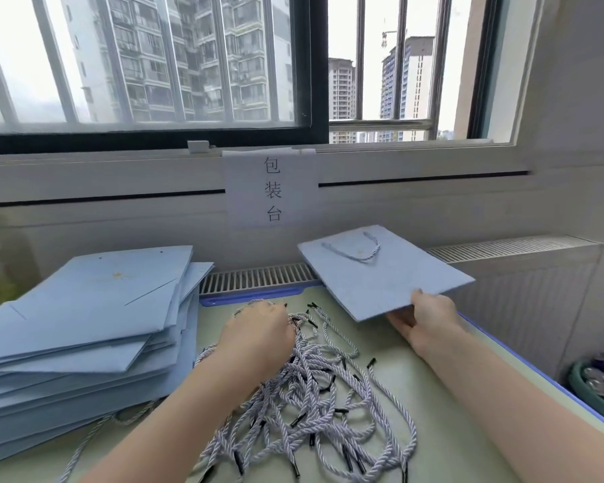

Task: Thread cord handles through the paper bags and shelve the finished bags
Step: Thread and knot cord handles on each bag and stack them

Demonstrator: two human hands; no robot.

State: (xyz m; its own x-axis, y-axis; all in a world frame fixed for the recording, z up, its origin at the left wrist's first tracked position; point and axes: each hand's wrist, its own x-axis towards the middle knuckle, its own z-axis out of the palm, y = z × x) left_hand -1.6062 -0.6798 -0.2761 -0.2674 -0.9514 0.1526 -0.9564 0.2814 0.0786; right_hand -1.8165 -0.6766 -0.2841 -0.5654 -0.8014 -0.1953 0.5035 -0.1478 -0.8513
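R hand (429, 317) grips the near edge of a flat blue paper bag (384, 273) w/ cord handle (360, 247) already threaded, thumb on top, fingers under — bag held above the worktop's (443, 413) far right edge. L hand (258, 334) lies knuckles-up on the loose cord pile (314, 399) mid-worktop — fingers hidden, can't tell if it has one. Stack of unthreaded bags (84, 325) fills the left side.

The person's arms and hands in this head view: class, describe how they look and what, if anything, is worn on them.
Both forearms are bare as far as the view shows: no sleeves reach into the picture. The left hand and the right hand wear no gloves, and no watch, bracelet or ring can be seen. Nails are not clear enough to describe.
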